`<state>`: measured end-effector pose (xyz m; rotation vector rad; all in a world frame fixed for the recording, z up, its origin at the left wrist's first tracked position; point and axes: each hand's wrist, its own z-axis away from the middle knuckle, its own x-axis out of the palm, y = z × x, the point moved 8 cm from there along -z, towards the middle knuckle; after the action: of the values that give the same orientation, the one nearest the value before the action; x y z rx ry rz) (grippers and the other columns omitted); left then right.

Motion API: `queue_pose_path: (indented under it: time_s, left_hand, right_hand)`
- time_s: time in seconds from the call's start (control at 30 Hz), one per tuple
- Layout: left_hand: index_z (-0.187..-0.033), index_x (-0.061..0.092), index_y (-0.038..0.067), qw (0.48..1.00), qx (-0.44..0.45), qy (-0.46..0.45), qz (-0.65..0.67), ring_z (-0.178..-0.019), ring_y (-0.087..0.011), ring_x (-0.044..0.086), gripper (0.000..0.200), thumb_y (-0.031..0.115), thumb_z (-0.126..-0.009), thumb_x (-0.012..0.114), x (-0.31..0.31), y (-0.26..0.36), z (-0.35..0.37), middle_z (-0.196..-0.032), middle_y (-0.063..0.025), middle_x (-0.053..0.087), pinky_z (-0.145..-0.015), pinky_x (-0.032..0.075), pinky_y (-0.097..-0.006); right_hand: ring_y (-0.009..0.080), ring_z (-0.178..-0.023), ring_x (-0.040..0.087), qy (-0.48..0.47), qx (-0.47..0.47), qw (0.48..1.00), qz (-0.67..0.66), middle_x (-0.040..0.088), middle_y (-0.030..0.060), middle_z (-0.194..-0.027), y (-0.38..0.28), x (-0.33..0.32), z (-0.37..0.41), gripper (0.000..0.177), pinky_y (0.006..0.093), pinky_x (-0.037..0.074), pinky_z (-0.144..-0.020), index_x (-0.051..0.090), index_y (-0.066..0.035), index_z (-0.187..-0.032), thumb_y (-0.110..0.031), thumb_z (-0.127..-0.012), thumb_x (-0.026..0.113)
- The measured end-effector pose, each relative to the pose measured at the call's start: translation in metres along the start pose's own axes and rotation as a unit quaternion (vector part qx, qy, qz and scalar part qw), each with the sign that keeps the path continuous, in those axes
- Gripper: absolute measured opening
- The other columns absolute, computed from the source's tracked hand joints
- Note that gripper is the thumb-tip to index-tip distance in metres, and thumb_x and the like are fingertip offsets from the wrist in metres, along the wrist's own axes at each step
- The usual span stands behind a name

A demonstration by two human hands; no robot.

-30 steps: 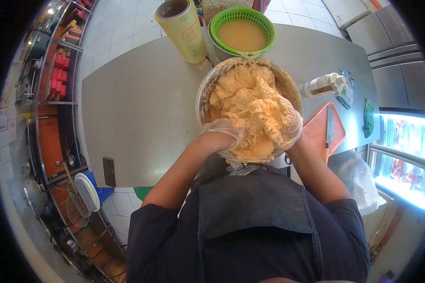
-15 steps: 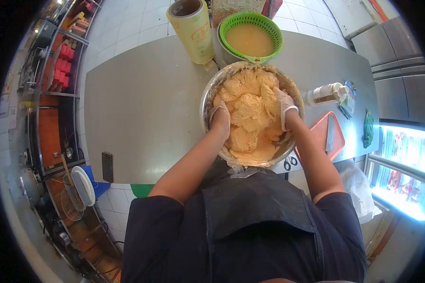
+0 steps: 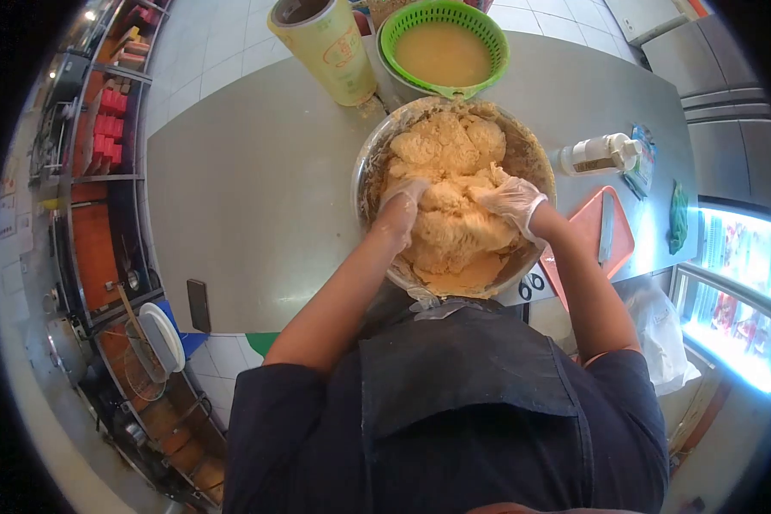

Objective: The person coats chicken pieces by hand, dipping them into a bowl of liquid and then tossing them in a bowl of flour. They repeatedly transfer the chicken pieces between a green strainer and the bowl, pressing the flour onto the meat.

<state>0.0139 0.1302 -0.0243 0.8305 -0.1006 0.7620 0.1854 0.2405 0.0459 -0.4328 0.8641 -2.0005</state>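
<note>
A big metal bowl (image 3: 367, 163), its inner wall smeared, holds a mass of pale orange, sticky dough (image 3: 454, 231). My left hand (image 3: 403, 206), in a clear plastic glove, grips the dough at the bowl's left side, with its fingertips partly sunk in and hidden. On the right, my gloved right hand (image 3: 516, 204) is closed on a torn-up portion of the same dough, fingers pointing inward. A lumpy mound rises behind both hands, and a smoother layer lies near the front rim.
Behind the bowl stand a green strainer basket (image 3: 497, 56) with cloudy liquid and a large plastic-wrap roll (image 3: 334, 56). To the right are a bottle (image 3: 604, 154), a pink tray (image 3: 578, 231) with a knife (image 3: 607, 227), and scissors (image 3: 531, 285). A phone (image 3: 199, 305) lies front left.
Both hands have come up from the bowl's sides onto the dough. The right hand has closed on a portion, and the dough between the hands has changed shape. The view has shifted slightly.
</note>
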Motion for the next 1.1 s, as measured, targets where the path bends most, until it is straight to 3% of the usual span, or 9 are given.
queue_pose_path:
  time_s: [0.03,0.17,0.3,0.4,0.47,0.63,0.73,0.9,1.1]
  left_hand:
    - [-0.13,0.059,0.003,0.997,0.043,0.039,-0.053,-0.112,-0.0224,0.064,0.041,0.028,-0.099,0.058,-0.002,0.018,0.017,-0.125,-0.0108,0.064,-0.1,0.052,-0.0389]
    - [-0.131,0.058,0.0,0.982,0.084,0.137,0.096,-0.119,-0.0223,0.058,0.043,0.032,-0.103,0.052,-0.003,0.034,0.043,-0.132,-0.0137,0.06,-0.101,0.047,-0.0366]
    - [-0.152,0.039,-0.001,0.984,0.052,0.163,-0.058,-0.14,-0.023,0.043,0.068,0.045,-0.102,0.045,-0.018,0.026,-0.015,-0.153,-0.0161,0.044,-0.113,0.034,-0.0344]
    - [-0.151,0.039,0.0,0.966,0.047,0.178,-0.184,-0.135,-0.0262,0.047,0.07,0.049,-0.101,0.044,-0.024,0.013,-0.059,-0.152,-0.0168,0.045,-0.111,0.038,-0.037]
    - [-0.145,0.047,0.0,0.985,-0.05,0.122,-0.11,-0.128,-0.0275,0.053,0.07,0.053,-0.099,0.044,0.0,0.032,-0.025,-0.143,-0.0158,0.053,-0.105,0.043,-0.0392]
    - [-0.159,0.029,0.004,0.998,-0.052,-0.001,0.02,-0.144,-0.0239,0.039,0.076,0.055,-0.103,0.039,0.008,-0.006,-0.053,-0.16,-0.0135,0.038,-0.119,0.029,-0.038]
    - [-0.156,0.035,0.002,0.992,0.061,0.015,-0.105,-0.139,-0.0255,0.047,0.073,0.054,-0.105,0.042,-0.01,-0.004,-0.07,-0.157,-0.0125,0.042,-0.115,0.035,-0.037]
    - [-0.155,0.037,0.0,0.983,0.054,-0.052,-0.169,-0.144,-0.0241,0.041,0.068,0.048,-0.107,0.041,0.013,0.034,-0.006,-0.159,-0.0121,0.04,-0.118,0.031,-0.0347]
    - [-0.145,0.052,0.002,0.983,0.115,0.113,-0.083,-0.134,-0.0254,0.05,0.056,0.042,-0.107,0.041,-0.016,0.053,-0.026,-0.148,-0.012,0.054,-0.111,0.038,-0.0368]
  right_hand:
    - [0.0244,-0.147,0.036,0.144,0.034,0.978,0.146,0.045,0.0138,-0.156,0.017,-0.018,-0.014,0.08,0.0395,0.026,-0.121,0.039,-0.007,-0.156,-0.044,-0.093,0.07]
    - [0.0281,-0.157,0.012,0.197,0.147,0.954,-0.17,0.016,0.0115,-0.171,0.017,-0.042,-0.027,0.099,0.0432,0.012,-0.126,0.018,-0.013,-0.164,-0.08,-0.092,0.034]
    - [0.032,-0.147,0.029,0.244,0.103,0.929,-0.259,0.026,0.0144,-0.165,0.014,-0.02,-0.071,0.098,0.0475,0.023,-0.119,0.028,-0.011,-0.16,-0.078,-0.091,0.041]
    - [0.0316,-0.143,0.033,0.207,0.088,0.931,-0.288,0.031,0.0143,-0.162,0.054,-0.033,-0.147,0.093,0.0468,0.027,-0.117,0.031,-0.01,-0.157,-0.075,-0.091,0.043]
    - [0.0314,-0.141,0.036,0.147,0.089,0.926,-0.335,0.034,0.0142,-0.159,0.059,-0.032,-0.159,0.091,0.0464,0.029,-0.115,0.033,-0.009,-0.156,-0.072,-0.092,0.044]
    - [0.0307,-0.135,0.042,0.072,0.092,0.921,-0.37,0.041,0.0141,-0.153,0.062,-0.028,-0.132,0.084,0.0453,0.035,-0.11,0.038,-0.007,-0.152,-0.067,-0.093,0.046]
    - [0.0303,-0.131,0.046,0.081,0.095,0.945,-0.304,0.045,0.014,-0.149,0.06,-0.028,-0.091,0.08,0.0447,0.038,-0.107,0.041,-0.006,-0.15,-0.063,-0.094,0.048]
    - [0.0297,-0.125,0.053,0.241,0.11,0.963,0.059,0.053,0.0139,-0.143,0.083,-0.05,-0.079,0.073,0.0436,0.044,-0.103,0.046,-0.005,-0.146,-0.057,-0.096,0.051]
    - [0.0281,-0.13,0.051,0.195,0.078,0.942,-0.262,0.051,0.0134,-0.148,0.093,-0.071,-0.088,0.072,0.044,0.045,-0.103,0.046,-0.006,-0.149,-0.055,-0.096,0.048]
